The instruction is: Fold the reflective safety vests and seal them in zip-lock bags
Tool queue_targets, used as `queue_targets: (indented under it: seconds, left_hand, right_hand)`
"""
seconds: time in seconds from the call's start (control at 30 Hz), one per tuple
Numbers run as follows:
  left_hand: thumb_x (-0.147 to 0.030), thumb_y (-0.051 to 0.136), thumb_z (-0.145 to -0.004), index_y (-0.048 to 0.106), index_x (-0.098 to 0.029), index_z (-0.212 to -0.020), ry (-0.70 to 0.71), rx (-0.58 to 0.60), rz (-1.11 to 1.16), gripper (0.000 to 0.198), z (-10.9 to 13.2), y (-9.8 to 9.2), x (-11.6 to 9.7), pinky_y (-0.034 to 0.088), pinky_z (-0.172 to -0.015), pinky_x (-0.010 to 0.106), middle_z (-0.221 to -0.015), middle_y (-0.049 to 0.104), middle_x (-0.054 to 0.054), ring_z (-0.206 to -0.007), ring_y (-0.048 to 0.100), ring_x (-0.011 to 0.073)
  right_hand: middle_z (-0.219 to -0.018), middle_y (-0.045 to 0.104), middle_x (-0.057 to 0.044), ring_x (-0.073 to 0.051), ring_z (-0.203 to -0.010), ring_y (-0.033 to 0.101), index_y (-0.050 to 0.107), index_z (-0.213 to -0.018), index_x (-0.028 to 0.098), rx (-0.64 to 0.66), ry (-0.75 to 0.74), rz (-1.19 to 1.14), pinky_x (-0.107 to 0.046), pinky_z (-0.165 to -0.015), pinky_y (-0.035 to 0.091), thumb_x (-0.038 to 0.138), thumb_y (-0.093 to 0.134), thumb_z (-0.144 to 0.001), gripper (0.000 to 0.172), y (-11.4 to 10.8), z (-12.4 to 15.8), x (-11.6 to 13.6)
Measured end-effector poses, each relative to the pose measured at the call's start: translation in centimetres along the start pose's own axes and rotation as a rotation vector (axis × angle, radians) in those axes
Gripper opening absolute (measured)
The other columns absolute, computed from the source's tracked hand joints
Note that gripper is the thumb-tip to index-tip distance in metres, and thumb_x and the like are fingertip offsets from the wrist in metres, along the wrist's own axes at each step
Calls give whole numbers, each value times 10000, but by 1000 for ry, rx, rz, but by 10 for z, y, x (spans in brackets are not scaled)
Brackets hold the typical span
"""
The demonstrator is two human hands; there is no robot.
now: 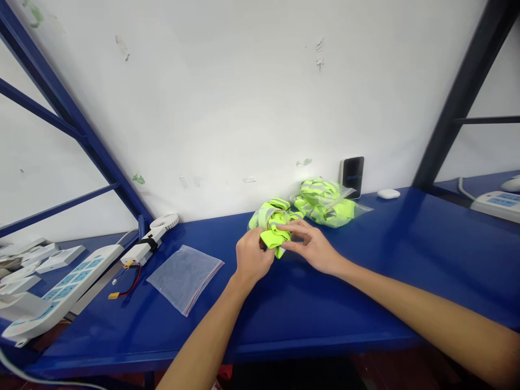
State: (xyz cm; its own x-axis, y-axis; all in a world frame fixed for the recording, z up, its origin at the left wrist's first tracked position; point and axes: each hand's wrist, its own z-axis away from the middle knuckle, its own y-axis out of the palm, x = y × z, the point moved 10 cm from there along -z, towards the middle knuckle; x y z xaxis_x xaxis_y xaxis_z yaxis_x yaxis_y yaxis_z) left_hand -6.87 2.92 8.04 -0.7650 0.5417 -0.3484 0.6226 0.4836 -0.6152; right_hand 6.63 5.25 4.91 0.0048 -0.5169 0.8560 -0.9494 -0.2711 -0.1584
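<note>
Both hands are at a bundled neon-yellow reflective strap with grey stripes, near the back of the blue table. My left hand is closed around its lower left side, with the fingers curled under the fabric. From the right, my right hand pinches a fold of the strap between thumb and fingers. Just behind that hand lie clear plastic bags with more neon-yellow reflective fabric inside. An opened-out, flat zip bag with a red seal line rests to the left of my left hand.
The blue table meets a white wall. At its left are a white battery-like pack with wires, a small fan and a power strip. A dark-screened device and a white case stand at the back right.
</note>
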Motion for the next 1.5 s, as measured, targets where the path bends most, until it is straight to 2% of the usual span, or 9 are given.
queue_targets:
  seconds: [0.2,0.37,0.6,0.77,0.87,0.93,1.13,1.3,1.5]
  left_hand:
    - [-199,470,-863,393,-202,-631,178,-7,41,244,5,0,-25,343,-589,252,-580,462,-24,-557,437,112]
    - [-195,484,-858,447,-198,-640,405,-29,-71,221,17,4,-61,331,-572,271,-571,489,-15,-537,442,117]
    - [-182,471,-844,459,-198,-650,461,-37,-122,195,21,9,-65,322,-565,290,-583,513,0,-542,458,134]
    - [-185,439,-867,444,-202,-663,542,66,-69,205,27,16,-60,340,-575,288,-602,516,7,-565,458,138]
    - [-194,426,-883,419,-206,-671,481,51,48,213,25,6,-56,341,-573,285,-596,479,-2,-561,431,131]
    - [-214,419,-895,398,-207,-678,393,-4,174,218,21,-6,-51,329,-559,280,-584,428,-18,-543,399,121]
    - [-313,345,-948,353,-208,-687,181,-183,369,281,11,-30,-25,306,-546,281,-618,359,-25,-544,352,115]
    - [-325,265,-983,374,-208,-723,124,-182,374,305,9,-27,-16,336,-578,283,-678,406,-4,-600,401,129]
    - [-335,228,-988,343,-216,-688,138,-123,384,343,9,-17,-20,341,-587,292,-660,397,0,-592,403,136]
  right_hand:
    - [-838,482,-21,-147,-694,529,711,-1130,236,-125,-39,183,-298,-618,518,349,651,-829,327,-14,0,-1]
    - [-632,514,14,-139,-561,449,706,-1017,179,-177,-114,454,-284,-587,419,145,544,-808,267,-15,3,10]
    - [-771,471,-36,-180,-736,485,577,-750,188,21,-240,579,-305,-667,442,113,398,-892,241,16,12,19]
    - [-1172,398,-116,-201,-964,528,626,-802,157,151,-128,546,-429,-917,481,194,396,-940,271,31,17,6]
    - [-1319,356,-110,-262,-1257,404,674,-941,178,168,-138,494,-467,-1068,393,253,378,-968,306,31,16,15]
    - [-1317,402,-101,-265,-1319,353,669,-1058,206,167,-171,445,-458,-1085,382,293,336,-989,351,26,16,27]
    - [-1255,570,-108,-275,-1163,541,498,-1327,246,151,-386,426,-463,-1011,443,343,472,-940,401,12,22,67]
    - [-1409,481,-134,-303,-1247,518,498,-1357,222,290,-491,618,-435,-1002,465,412,689,-792,626,32,33,68]
    - [-1326,594,-88,-230,-1003,671,588,-1287,261,312,-452,736,-337,-801,544,197,497,-912,391,39,31,50]
